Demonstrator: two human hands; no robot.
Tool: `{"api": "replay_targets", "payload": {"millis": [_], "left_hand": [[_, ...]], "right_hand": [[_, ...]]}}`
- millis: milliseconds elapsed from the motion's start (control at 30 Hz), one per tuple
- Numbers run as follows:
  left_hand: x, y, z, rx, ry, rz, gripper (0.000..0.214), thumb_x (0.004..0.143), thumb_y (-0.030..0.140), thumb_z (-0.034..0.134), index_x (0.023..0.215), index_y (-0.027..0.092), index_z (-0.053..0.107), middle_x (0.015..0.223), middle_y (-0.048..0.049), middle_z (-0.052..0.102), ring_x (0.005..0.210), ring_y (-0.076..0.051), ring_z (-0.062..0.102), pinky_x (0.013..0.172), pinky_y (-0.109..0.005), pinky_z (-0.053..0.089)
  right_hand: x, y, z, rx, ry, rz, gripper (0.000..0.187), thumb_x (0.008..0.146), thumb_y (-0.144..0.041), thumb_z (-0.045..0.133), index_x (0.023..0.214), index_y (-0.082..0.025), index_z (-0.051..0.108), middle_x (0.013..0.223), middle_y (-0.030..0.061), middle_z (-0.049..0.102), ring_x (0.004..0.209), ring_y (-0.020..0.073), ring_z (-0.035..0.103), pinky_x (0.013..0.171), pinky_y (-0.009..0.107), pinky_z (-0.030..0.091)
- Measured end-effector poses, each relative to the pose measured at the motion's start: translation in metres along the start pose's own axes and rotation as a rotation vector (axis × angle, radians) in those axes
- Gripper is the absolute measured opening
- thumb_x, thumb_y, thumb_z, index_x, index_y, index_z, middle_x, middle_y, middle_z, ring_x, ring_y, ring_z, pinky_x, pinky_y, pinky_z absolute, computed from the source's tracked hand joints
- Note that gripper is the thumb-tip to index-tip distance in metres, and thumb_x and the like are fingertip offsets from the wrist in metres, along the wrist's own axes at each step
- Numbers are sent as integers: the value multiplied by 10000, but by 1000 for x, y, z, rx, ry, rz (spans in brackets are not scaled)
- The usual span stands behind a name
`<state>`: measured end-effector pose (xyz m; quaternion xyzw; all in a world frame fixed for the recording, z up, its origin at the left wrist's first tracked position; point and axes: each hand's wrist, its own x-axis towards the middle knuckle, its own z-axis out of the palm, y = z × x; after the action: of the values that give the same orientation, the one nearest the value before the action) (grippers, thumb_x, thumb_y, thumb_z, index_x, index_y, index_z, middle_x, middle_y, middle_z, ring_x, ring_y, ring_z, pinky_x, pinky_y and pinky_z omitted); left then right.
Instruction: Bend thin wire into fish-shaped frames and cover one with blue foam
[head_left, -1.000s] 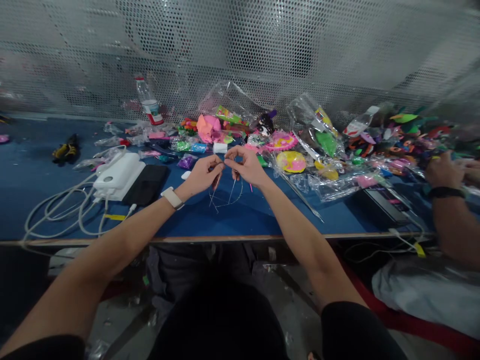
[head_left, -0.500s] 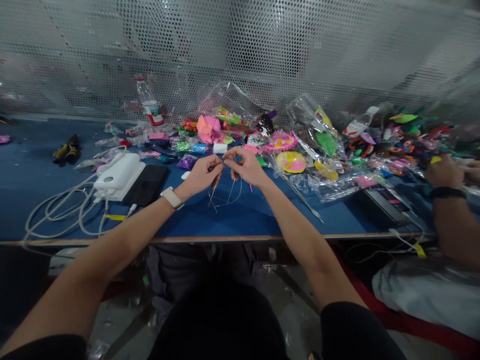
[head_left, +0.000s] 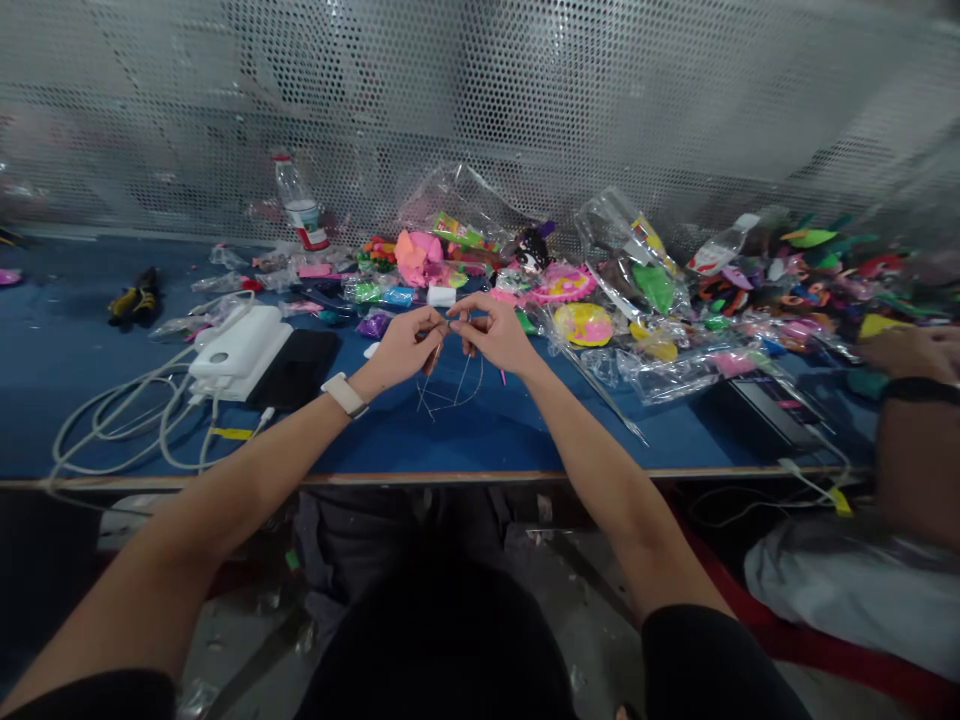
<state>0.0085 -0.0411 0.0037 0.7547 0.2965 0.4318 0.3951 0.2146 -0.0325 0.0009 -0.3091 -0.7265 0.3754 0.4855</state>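
A thin, bent wire (head_left: pixel 455 404) hangs in a loose loop below both hands, just over the blue table. My left hand (head_left: pixel 409 345) pinches one part of it between thumb and fingers; a pale band is on that wrist. Close beside it, fingertips nearly touching, my right hand (head_left: pixel 491 332) is closed on another part of the same wire. The exact spot where the fingers meet the wire is too small to make out. Behind the hands lie a white block (head_left: pixel 441 297) and a purple packet (head_left: pixel 374 324).
Pliers (head_left: pixel 136 298) lie at the left. A white power bank (head_left: pixel 240 352) with cables and a black phone (head_left: pixel 301 365) sit nearer. Long metal rods (head_left: pixel 604 392) lie right of my hands. Clay pieces and plastic bags line the back. A co-worker's hand (head_left: pixel 911 352) is far right.
My hands stay almost in place, with only slight finger movement on the wire. The co-worker's hand at the far right has shifted a little to the right.
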Motion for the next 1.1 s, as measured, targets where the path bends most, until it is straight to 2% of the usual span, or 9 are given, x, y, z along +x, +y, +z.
{"api": "replay_targets", "payload": {"millis": [233, 333, 567, 633, 733, 867, 1000, 1100], "left_hand": [[1, 1, 1, -67, -15, -19, 231, 1052, 305, 627, 847, 223, 558, 565, 52, 592, 380, -105, 552, 402, -241, 452], [1, 1, 1, -67, -16, -14, 225, 1053, 280, 624, 846, 223, 555, 561, 55, 589, 382, -94, 547, 402, -225, 451], [-1, 5, -4, 41, -35, 43, 204, 1059, 199, 566, 859, 226, 533, 563, 55, 594, 392, -84, 547, 412, -205, 454], [-2, 5, -4, 57, -39, 45, 213, 1057, 206, 563, 850, 226, 520, 564, 56, 587, 395, -82, 544, 417, -204, 452], [-2, 4, -5, 68, -29, 39, 191, 1062, 225, 552, 870, 220, 546, 583, 52, 591, 403, -81, 545, 428, -210, 450], [-2, 5, -6, 69, -33, 36, 170, 1071, 269, 563, 911, 216, 581, 595, 43, 596, 411, -95, 556, 438, -233, 460], [-3, 5, -5, 59, -60, 35, 165, 1060, 231, 555, 895, 216, 559, 597, 47, 591, 410, -91, 560, 432, -221, 462], [-4, 5, -4, 61, -64, 38, 163, 1058, 220, 550, 895, 216, 560, 594, 47, 593, 409, -86, 557, 429, -213, 460]], "right_hand": [[1, 0, 4, -28, 49, -96, 347, 929, -570, 803, 955, -242, 694, 956, 3, 573, 576, 94, 558, 490, 283, 508], [2, -1, 4, -27, 71, -97, 393, 895, -601, 816, 875, -235, 676, 973, 6, 589, 568, 90, 552, 480, 282, 496], [1, -12, 0, 153, -20, 145, 442, 832, -644, 849, 906, -233, 707, 726, -10, 618, 613, 158, 626, 540, 309, 523], [3, -12, -1, 194, -24, 196, 480, 803, -667, 873, 883, -230, 693, 718, -11, 626, 611, 153, 628, 535, 299, 511], [5, -10, -2, 227, -14, 253, 554, 702, -653, 951, 972, -245, 693, 759, -23, 646, 624, 146, 633, 536, 287, 507], [5, -9, -5, 229, -27, 284, 558, 694, -631, 959, 990, -233, 701, 770, -11, 647, 643, 152, 638, 531, 291, 491], [3, -10, -7, 189, -100, 282, 509, 727, -625, 945, 944, -219, 728, 674, -14, 637, 608, 150, 607, 533, 292, 478], [2, -9, -7, 136, -107, 260, 497, 735, -632, 940, 922, -219, 736, 646, -18, 645, 587, 141, 581, 544, 295, 482]]}}
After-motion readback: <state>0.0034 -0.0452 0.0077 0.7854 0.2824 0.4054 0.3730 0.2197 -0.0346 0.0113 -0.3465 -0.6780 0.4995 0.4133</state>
